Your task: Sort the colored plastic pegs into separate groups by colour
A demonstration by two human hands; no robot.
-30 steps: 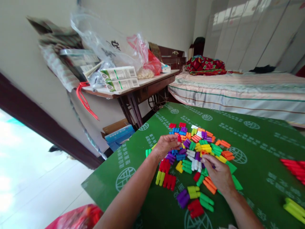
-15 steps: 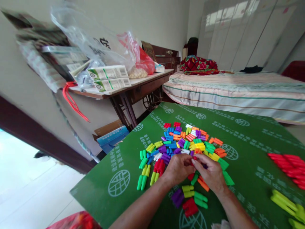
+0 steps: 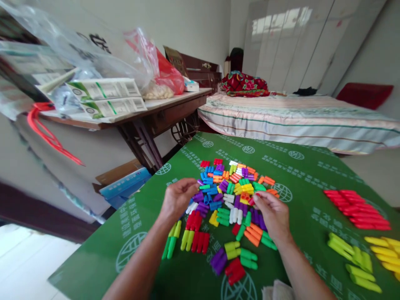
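A heap of small plastic pegs in several colours lies on a green printed board. My left hand hovers over the heap's left edge with its fingers curled in; I cannot see what, if anything, is inside them. My right hand rests on the right side of the heap, fingertips pinched on a small red peg. More red pegs, lime ones and a purple one lie between my forearms.
On the right of the board are sorted rows of red pegs, lime pegs and yellow pegs. A wooden side table with bags and cartons stands to the left. A bed lies behind, and boxes sit on the floor.
Half a second ago both hands met over the heap's near middle. Now they are apart: the left has gone to the heap's left edge, the right stays. The view has swung right.
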